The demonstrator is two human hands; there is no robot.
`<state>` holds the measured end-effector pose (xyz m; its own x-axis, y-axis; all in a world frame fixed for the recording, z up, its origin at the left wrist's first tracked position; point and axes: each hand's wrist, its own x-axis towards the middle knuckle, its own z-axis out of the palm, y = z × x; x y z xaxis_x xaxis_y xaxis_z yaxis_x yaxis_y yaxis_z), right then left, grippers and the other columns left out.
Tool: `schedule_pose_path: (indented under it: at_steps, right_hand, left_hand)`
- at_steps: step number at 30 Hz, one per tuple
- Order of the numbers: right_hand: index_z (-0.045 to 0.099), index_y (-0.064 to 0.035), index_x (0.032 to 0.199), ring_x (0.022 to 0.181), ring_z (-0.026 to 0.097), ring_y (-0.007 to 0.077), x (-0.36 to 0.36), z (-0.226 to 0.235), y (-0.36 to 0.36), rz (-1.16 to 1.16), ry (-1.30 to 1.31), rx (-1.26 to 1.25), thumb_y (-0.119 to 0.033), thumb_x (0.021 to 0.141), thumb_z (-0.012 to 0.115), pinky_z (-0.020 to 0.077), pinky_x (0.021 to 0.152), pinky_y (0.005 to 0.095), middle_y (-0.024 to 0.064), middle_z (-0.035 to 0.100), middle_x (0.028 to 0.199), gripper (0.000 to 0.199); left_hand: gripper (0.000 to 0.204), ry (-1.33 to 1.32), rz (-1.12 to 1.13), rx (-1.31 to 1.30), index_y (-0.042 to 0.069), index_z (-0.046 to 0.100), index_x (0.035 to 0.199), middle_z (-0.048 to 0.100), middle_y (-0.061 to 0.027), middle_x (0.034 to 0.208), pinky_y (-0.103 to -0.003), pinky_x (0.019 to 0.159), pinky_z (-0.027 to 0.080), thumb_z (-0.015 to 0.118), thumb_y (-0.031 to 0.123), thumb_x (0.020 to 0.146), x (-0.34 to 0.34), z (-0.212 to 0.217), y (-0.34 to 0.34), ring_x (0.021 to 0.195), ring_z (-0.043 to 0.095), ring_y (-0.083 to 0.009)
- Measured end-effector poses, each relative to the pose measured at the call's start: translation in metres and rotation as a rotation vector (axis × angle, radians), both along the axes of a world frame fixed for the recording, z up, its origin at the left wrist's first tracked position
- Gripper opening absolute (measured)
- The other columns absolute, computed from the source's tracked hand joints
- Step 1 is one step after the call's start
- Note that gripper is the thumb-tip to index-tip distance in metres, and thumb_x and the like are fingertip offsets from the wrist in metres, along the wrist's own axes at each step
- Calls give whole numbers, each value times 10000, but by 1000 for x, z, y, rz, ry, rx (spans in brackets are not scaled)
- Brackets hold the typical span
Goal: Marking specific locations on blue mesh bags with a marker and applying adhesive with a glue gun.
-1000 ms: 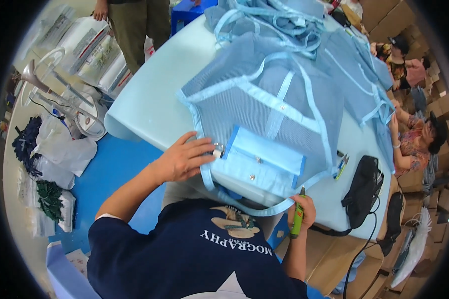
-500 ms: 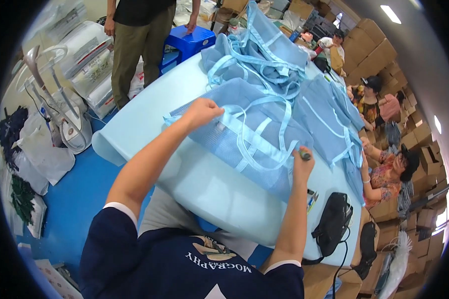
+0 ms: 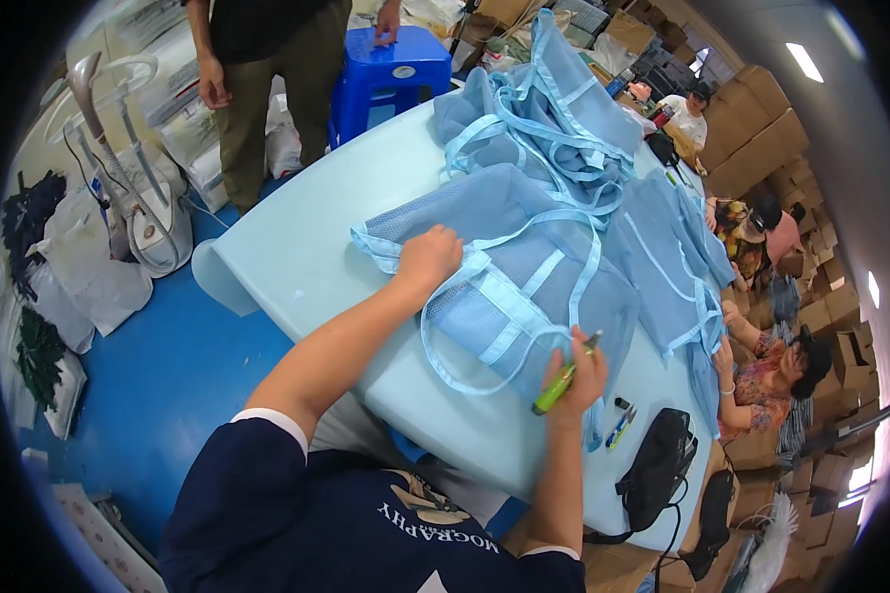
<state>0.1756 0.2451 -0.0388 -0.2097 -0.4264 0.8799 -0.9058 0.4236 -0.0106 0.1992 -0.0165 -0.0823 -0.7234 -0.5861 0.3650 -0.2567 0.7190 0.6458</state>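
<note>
A light blue mesh tote bag (image 3: 470, 321) with satin-like straps lies on the table in front of me. My left hand (image 3: 432, 255) is closed on the bag near its upper edge, fingers curled in. My right hand (image 3: 581, 378) grips a slim bright green tool with a dark tip (image 3: 554, 390); its exact kind is unclear. That hand is over the bag's right side, beside a strap loop. More blue mesh bags (image 3: 564, 128) are heaped behind, and another blue mesh bag (image 3: 663, 262) lies flat to the right.
The pale blue table (image 3: 316, 212) bears a black pouch (image 3: 658, 457) and a small blue and green tool (image 3: 620, 427) near right. A person (image 3: 277, 79) stands at the far left by a blue stool (image 3: 396, 69). Others sit along the right side near stacked boxes (image 3: 761, 138).
The bag's lower part is now folded up toward the left, and its strap loop hangs nearer me. My left hand has shifted right and down; my right hand has moved down and left, showing the green tool.
</note>
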Motion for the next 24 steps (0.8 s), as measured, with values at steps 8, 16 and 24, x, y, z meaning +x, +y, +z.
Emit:
schedule_pose_path:
  at_steps: [8,16,24]
  right_hand:
    - [593,-51,980,869,603,256,-3,-1,-3,-61,13,229,-46,737,690,450,762,345,66,646,872,261]
    - [558,-24,1003,609,524,96,-70,-7,29,-127,-953,-733,-50,825,567,433,559,221,38,562,749,180]
    - [537,1,1067,837,571,188,-73,-61,35,-342,-585,-563,-29,838,541,451,755,280,100,568,972,231]
  left_hand:
    - [274,243,-333,342,81,678,887,655,-106,865,-362,676,485,586,331,824,13,-2,-17,755,623,-270]
    - [206,277,-401,424,26,662,837,660,-83,773,-295,681,479,661,223,777,3,-3,-14,717,611,-174]
    - [199,301,-433,658,23,649,751,617,-11,698,-242,614,441,679,219,761,2,2,-20,656,539,-82]
